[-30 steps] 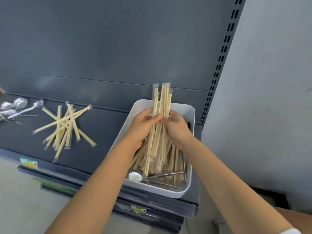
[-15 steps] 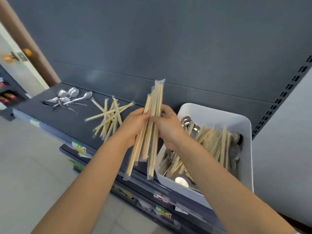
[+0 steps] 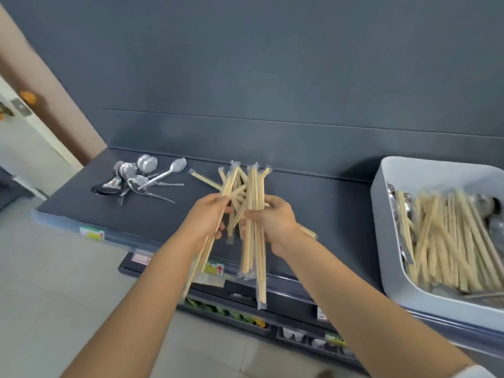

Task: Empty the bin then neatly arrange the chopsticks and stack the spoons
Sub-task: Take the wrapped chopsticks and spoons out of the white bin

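A dark grey back panel [image 3: 272,77] rose behind a dark shelf [image 3: 327,205], with pale floor [image 3: 54,296] below and a door with an orange knob [image 3: 27,98] at the far left. Price tags [image 3: 92,234] sat on the shelf's front edge.

Both hands were raised over the middle of the shelf, each grasping its own share of chopsticks. The left hand [image 3: 210,218] had its fingers curled round a slim bundle [image 3: 203,257] that slanted down and to the left, past the shelf's front edge. The right hand [image 3: 272,219] gripped a thicker bundle [image 3: 255,257] held nearly upright, its lower ends uneven, with 1 pair hanging lower than the rest. The 2 bundles fanned apart below the hands and came close together at their tops.

The chopsticks were pale wood, each pair sealed in a clear plastic sleeve whose crimped ends showed at the tips.

Behind the hands, loose chopsticks [image 3: 206,180] lay criss-crossed on the shelf, largely hidden by the held bundles. Further left, a heap of shiny metal spoons [image 3: 131,175] lay jumbled, bowls and handles pointing different ways.

At the right, the white bin [image 3: 380,236] stood on the shelf, holding many more chopsticks [image 3: 450,241] lying roughly lengthwise, blurred, with more spoons [image 3: 488,203] showing among them.
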